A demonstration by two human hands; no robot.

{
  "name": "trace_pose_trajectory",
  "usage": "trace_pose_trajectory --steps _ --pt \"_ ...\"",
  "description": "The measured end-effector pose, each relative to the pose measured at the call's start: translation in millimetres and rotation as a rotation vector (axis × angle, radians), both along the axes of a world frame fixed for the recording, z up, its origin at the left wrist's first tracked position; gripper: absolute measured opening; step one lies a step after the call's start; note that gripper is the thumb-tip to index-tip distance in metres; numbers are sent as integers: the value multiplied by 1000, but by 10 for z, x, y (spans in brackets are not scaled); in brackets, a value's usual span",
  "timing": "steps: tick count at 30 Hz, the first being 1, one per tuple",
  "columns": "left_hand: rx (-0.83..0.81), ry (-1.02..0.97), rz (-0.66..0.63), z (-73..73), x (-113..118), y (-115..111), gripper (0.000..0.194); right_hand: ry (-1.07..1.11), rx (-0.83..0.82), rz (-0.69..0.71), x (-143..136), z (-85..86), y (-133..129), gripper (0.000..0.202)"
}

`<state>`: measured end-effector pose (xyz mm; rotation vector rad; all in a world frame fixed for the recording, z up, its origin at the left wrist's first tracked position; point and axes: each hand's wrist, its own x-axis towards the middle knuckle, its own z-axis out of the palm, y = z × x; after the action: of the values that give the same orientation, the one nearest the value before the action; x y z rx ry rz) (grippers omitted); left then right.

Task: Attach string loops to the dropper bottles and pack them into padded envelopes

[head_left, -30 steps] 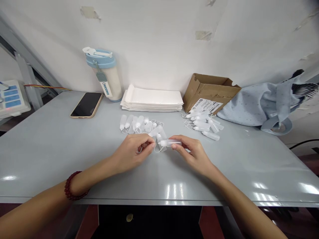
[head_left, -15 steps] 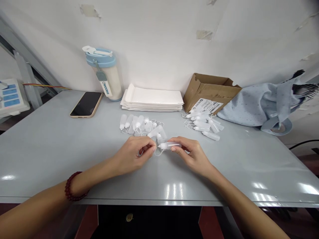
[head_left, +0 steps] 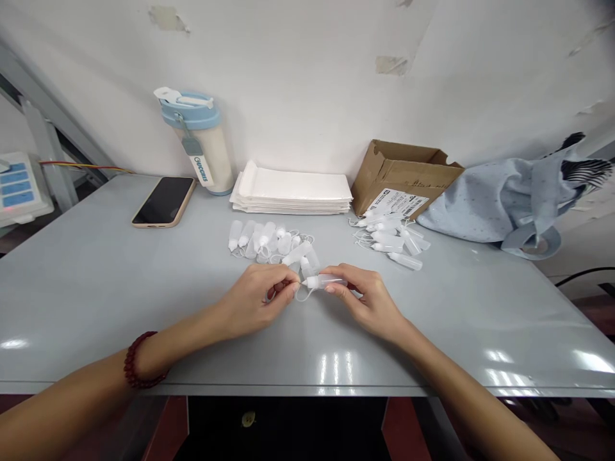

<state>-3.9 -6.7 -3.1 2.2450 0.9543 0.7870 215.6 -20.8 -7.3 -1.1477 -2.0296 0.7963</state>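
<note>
My right hand (head_left: 362, 294) grips a small translucent squeeze dropper bottle (head_left: 324, 281) by its body, thumb below and fingers above. The bottle lies level in the air, its white neck and thin tip pointing left. A thin white tether loops down under the neck toward my left fingers. My left hand (head_left: 269, 291) is pinched closed right at that tip; whatever sits between thumb and finger is hidden. Just beyond both hands lies a loose pile of similar bottles (head_left: 266, 238) with white tops and looped tethers.
Another heap of dropper bottles (head_left: 389, 237) lies at right before an open cardboard box (head_left: 408, 176). White padded envelopes (head_left: 295, 189) are stacked against the wall. A phone (head_left: 164, 202) and a blue-lidded tumbler (head_left: 206, 150) stand left; a light blue fabric bag (head_left: 490, 202) slumps far right.
Both hands keep the same hold, with the bottle's tip at my left fingertips. The whole view has shifted very slightly; nothing on the table has visibly moved.
</note>
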Motion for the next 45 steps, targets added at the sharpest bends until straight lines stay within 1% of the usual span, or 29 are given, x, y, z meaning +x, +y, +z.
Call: trace_pose_trajectory --steps 9,33,45 --pt "-9 23 0 32 18 -3 18 -26 22 7 -8 -1 -7 23" --pt "-56 53 -1 -4 18 -1 19 -31 43 13 -28 -13 -12 23" --pt "-38 63 -9 -2 24 2 19 -37 76 17 -41 -15 -14 22"
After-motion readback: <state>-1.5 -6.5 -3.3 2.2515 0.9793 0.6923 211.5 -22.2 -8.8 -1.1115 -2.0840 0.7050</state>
